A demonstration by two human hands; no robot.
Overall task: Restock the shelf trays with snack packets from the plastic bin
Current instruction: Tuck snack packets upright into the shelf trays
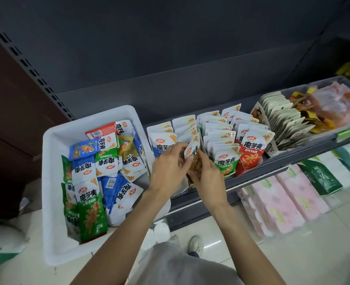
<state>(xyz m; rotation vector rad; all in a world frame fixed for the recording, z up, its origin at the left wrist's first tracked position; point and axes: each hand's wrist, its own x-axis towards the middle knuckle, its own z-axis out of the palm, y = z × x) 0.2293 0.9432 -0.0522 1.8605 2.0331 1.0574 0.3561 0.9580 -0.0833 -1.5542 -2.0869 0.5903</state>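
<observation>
A white plastic bin (52,182) sits at the left end of the shelf, filled with several green, blue and red snack packets (106,161). To its right, shelf trays hold upright rows of packets: blue (161,144), yellow-brown, green (225,161) and red (251,151). My left hand (168,167) and my right hand (208,177) meet over the second tray. Together they hold a yellow-brown packet (193,152) upright at the front of its row, my left fingers on its left edge and my right hand gripping its lower part.
Further right on the shelf stand a tray of pale packets (283,122) and a clear tray of orange-red packs (332,108). Pink tissue packs (279,202) and green packs (322,177) lie on the shelf below. My shoe (195,244) is on the tiled floor.
</observation>
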